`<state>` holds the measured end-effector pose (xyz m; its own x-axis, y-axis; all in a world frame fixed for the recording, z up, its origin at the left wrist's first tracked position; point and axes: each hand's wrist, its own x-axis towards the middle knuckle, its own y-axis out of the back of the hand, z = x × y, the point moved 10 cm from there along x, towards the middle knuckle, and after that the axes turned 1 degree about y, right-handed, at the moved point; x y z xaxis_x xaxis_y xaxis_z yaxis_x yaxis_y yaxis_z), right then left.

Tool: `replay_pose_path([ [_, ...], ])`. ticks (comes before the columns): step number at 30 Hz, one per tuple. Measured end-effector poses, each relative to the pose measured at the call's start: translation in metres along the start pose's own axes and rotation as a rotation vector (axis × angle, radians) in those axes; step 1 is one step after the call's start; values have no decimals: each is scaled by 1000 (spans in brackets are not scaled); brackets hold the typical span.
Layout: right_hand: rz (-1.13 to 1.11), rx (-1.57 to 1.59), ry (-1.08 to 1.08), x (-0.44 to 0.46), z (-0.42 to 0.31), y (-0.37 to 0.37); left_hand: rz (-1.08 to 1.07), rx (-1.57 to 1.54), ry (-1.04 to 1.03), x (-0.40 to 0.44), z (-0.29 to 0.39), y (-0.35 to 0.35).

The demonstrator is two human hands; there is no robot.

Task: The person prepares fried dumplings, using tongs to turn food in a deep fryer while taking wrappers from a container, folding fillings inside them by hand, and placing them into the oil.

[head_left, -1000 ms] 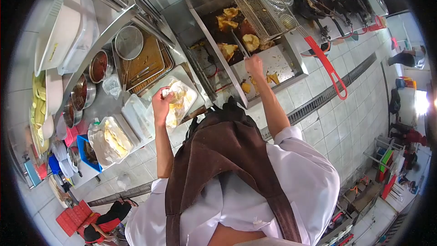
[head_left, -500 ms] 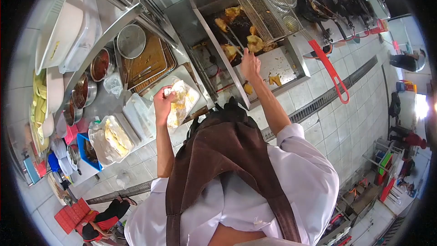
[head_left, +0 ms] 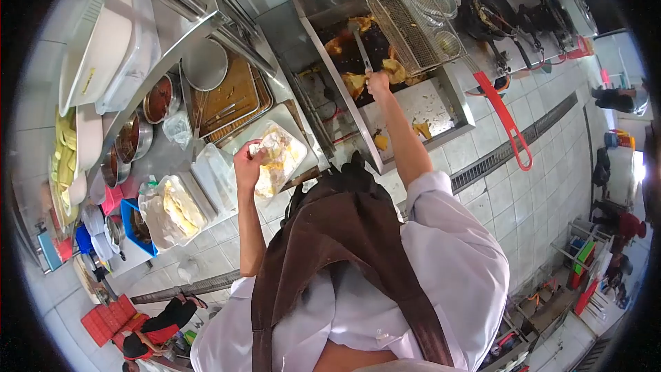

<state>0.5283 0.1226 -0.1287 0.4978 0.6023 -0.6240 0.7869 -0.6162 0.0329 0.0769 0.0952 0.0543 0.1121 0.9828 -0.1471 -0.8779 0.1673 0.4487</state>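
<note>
The fryer [head_left: 441, 111] holds browned pieces [head_left: 394, 69]; near it, the white tray [head_left: 303, 153] meets the half-curled left hand [head_left: 249, 165], its grip hard to make out. The right hand [head_left: 377, 84], closed round tongs [head_left: 361, 48], has moved farther back, apparently shifting work to the rear piece [head_left: 365, 22].

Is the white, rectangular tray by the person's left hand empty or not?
Not empty. The white, rectangular tray holds pale, lumpy stuff with yellow bits, by the bare left hand. How deep it goes, I cannot tell.
</note>
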Motion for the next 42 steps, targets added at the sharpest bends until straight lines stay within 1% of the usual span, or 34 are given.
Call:
replay_pose_path([
  [1, -47, 77, 3, 5, -3, -13, -2, -27, 23, 0, -3, 0],
  [5, -50, 172, -18, 28, -1, -30, -8, -38, 86, -3, -4, 0],
  [7, 42, 165, 47, 36, 1, -25, -10, -62, 76, -3, -4, 0],
  [8, 43, 165, 47, 38, 7, -27, -14, -87, 65, -3, -4, 0],
  [10, 333, -314, 413, 27, -20, -6, -9, -70, 46, -2, -6, 0],
  [11, 336, -318, 414, 28, -15, 1, -3, -52, 28, -2, -6, 1],
  [13, 323, -671, 459, -39, -56, 5, -26, -22, 41, -1, -8, 2],
  [14, 328, -676, 461, -57, -63, 11, -50, 16, 58, -2, -9, 0],
  [15, 317, -768, 456, -71, -68, 13, -52, 9, 58, -3, -7, -1],
  [16, 305, -860, 450, -79, -66, 14, -25, -14, 32, -3, -1, -1],
  [18, 353, -899, 489, -98, -67, 24, 3, -46, 5, -1, 3, -2],
  [20, 284, -1130, 555, -115, -71, 21, 13, -48, -4, 1, 0, -2],
  [21, 287, -1132, 555, -118, -74, 24, 12, -51, -5, 3, -3, -3],
  [23, 309, -1421, 556, -123, -78, 22, -9, -102, -16, 7, -10, -9],
  [24, 309, -1422, 550, -120, -77, 26, -14, -101, -12, 7, -8, -10],
  [26, 361, -1437, 596, -106, -86, 30, -28, 10, -20, 8, 0, -13],
  [27, 369, -1459, 636, -106, -90, 28, -36, 10, -19, 9, -3, -14],
  [28, 373, -1459, 630, -105, -88, 29, -68, 12, -11, 11, -6, -18],
  [30, 275, -1516, 622, -103, -83, 20, -103, 10, -9, 14, -6, -23],
  [34, 246, -1415, 558, -118, -78, 25, -90, -18, 1, 14, -8, -20],
  [36, 212, -1031, 481, -122, -77, 36, -75, -30, 0, 11, -8, -18],
  [37, 209, -1034, 483, -106, -67, 33, -85, -6, 19, 9, -4, -17],
  [39, 390, -788, 682, -69, -57, 41, -91, 18, 43, 5, -4, -17],
  [40, 385, -790, 684, -66, -67, 33, -67, 4, 40, 3, -5, -16],
  [42, 243, -143, 135, -34, -32, 30, -37, -10, 41, 1, -7, -12],
])
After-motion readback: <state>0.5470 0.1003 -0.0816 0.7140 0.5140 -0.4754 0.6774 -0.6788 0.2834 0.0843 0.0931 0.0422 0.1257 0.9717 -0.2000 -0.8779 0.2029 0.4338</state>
